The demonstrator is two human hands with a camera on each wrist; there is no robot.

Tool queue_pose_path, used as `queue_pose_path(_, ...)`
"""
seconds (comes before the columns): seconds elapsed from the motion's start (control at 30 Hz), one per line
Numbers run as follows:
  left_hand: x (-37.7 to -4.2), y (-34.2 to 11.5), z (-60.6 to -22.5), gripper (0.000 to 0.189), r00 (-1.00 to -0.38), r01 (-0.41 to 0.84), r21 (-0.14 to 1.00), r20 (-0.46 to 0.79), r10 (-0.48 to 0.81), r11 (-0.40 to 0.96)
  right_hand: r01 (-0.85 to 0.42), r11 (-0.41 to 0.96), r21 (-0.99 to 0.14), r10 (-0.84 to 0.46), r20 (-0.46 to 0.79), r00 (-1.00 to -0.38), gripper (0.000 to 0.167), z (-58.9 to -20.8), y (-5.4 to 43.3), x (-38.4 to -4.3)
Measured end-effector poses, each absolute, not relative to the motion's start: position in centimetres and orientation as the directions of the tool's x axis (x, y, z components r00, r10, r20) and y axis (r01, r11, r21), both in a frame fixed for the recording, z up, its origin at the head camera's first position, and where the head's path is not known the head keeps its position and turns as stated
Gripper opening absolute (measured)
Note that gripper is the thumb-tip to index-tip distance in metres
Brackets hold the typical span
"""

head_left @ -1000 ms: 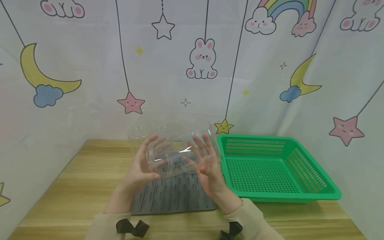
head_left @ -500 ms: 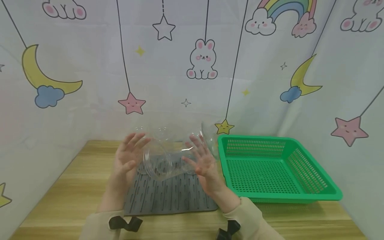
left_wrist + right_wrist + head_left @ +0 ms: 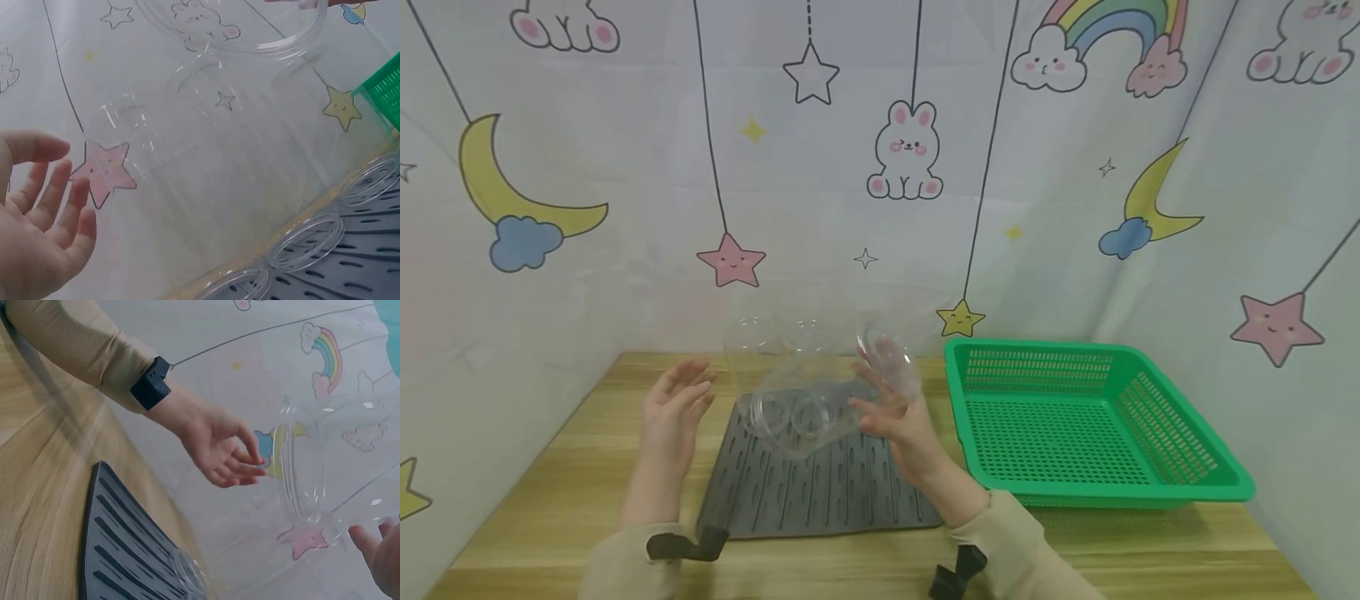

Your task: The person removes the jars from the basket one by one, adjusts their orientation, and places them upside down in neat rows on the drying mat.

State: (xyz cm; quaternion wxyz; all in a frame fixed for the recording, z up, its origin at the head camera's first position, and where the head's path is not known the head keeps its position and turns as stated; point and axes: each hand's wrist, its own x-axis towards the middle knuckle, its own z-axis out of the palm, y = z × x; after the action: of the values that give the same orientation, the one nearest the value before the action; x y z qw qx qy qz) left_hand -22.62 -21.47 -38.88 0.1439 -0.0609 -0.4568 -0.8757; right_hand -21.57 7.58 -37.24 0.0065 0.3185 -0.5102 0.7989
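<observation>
My right hand (image 3: 902, 421) holds a large clear plastic cup (image 3: 838, 387) on its side above the mat. The cup's ringed mouth faces left, and its bottom lies against the right fingers, which show through it. The right wrist view shows part of that hand at the lower right, beside the cup's wall. My left hand (image 3: 673, 408) hovers to the left of the cup, apart from it, fingers loosely bent and holding nothing. Behind the held cup, clear cups (image 3: 748, 333) stand mouth down on a dark grey ridged mat (image 3: 820, 492); three rims (image 3: 306, 240) show in the left wrist view.
A green perforated plastic basket (image 3: 1195, 496) stands right of the mat on the wooden table (image 3: 572, 475). A white cloth with cartoon rabbits, moons and stars (image 3: 730, 260) hangs behind the table.
My left hand has let go of the cup and moved away to the left. My right hand keeps the cup, which has turned so that its bottom faces more toward the head camera.
</observation>
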Motion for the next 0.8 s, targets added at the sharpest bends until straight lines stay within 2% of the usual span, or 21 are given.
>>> queue_pose_path(0.13,-23.1,-22.6,-40.1,0.029,-0.982,0.142,0.872,0.066,-0.175,-0.469,-0.318,-0.435,-0.843,-0.325,0.476,-0.817,0.102,-37.2,7.0,-21.6)
queue_pose_path(0.27,-23.6,-23.1,-41.2,0.032,-0.986,0.075,0.888,-0.003,-0.168,-0.453,-0.342,-0.369,-0.864,-0.339,0.467,-0.817,0.109,-37.1,6.5,-21.5)
queue_pose_path(0.37,-23.8,-23.3,-41.9,0.036,-0.987,0.041,0.905,-0.028,-0.156,-0.424,-0.353,-0.302,-0.885,-0.351,0.448,-0.822,0.112,-37.2,6.1,-21.4)
queue_pose_path(0.53,-24.3,-23.8,-42.9,0.064,-0.993,-0.028,0.946,-0.062,-0.096,-0.324,-0.347,-0.186,-0.919,-0.39,0.393,-0.833,0.113,-37.4,5.4,-21.3)
queue_pose_path(0.8,-24.7,-24.3,-44.7,0.07,-0.998,-0.038,0.964,-0.051,-0.042,-0.265,-0.366,-0.044,-0.93,-0.443,0.346,-0.827,0.112,-37.9,4.0,-21.4)
